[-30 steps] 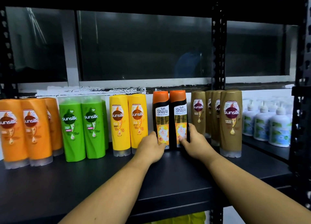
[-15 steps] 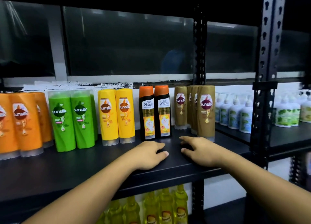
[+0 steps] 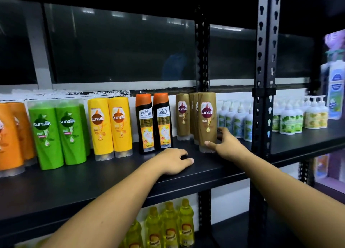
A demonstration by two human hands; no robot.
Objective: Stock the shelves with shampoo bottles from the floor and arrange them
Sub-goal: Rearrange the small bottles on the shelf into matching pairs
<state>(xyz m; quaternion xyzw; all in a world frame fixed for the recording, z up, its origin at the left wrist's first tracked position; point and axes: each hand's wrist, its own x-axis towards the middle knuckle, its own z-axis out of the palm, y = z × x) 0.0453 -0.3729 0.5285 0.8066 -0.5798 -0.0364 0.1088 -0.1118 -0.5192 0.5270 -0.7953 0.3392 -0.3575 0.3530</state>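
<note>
Shampoo bottles stand in a row on the black shelf (image 3: 93, 182): orange ones (image 3: 11, 136) at far left, then green (image 3: 46, 134), yellow (image 3: 110, 126), two black ones with orange caps (image 3: 154, 122) and brown ones at the right. My right hand (image 3: 225, 144) grips the front brown bottle (image 3: 206, 117) near its base, thumb in front and fingers behind. My left hand (image 3: 174, 161) rests palm down on the bare shelf in front of the black bottles and holds nothing.
A black perforated upright post (image 3: 264, 80) stands just right of my right hand. White pump bottles (image 3: 237, 121) fill the shelf beyond it. Yellow oil bottles (image 3: 169, 227) sit on the shelf below. More brown bottles (image 3: 183, 115) stand behind the gripped one.
Both hands left the black bottles and drew back onto the shelf. My right hand then reached right and took hold of the front brown bottle. The view shifted right.
</note>
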